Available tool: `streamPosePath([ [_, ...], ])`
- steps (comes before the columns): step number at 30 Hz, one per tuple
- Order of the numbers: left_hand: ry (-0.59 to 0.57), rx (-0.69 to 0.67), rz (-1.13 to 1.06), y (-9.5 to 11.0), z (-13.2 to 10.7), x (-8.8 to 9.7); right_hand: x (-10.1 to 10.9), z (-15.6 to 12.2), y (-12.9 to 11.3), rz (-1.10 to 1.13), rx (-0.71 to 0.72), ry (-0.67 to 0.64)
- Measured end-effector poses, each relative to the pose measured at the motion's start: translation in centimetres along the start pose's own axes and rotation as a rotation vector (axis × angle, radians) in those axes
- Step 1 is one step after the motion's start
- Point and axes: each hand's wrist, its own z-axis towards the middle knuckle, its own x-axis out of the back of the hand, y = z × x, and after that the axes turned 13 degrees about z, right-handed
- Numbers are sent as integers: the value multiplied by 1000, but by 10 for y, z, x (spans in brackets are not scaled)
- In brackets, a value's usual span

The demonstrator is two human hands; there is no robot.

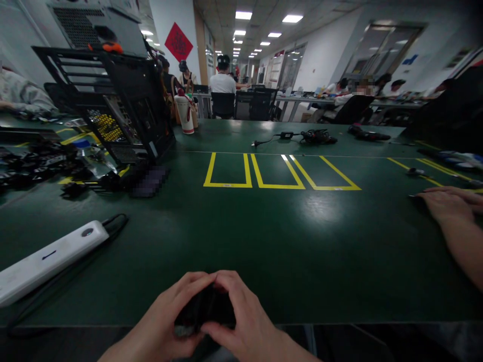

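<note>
Near edge: my left hand (158, 322) and right hand (245, 322) are wrapped round a dark object (207, 309). Straight ahead the table (287, 241) is bare up to the yellow tape boxes (227, 185); flat tape, no hindrance. Near left: power strip (49, 259) and its cable (113, 223) lie across a low sweep. Far left: computer case (124, 110) stands tall, loose black parts (41, 163) beside it. Right: another person's hand (449, 203) rests flat on the table. Far middle: charger and cords (313, 136), well apart from me.
</note>
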Motion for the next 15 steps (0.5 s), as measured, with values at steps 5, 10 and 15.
streamPosePath([
  [5, 73, 87, 106, -16, -20, 7, -32, 11, 10, 178, -13, 75],
  [10, 166, 130, 171, -19, -36, 6, -50, 16, 20, 177, -26, 41],
  [15, 231, 228, 288, -53, -65, 7, -1, -2, 19, -102, 126, 120],
])
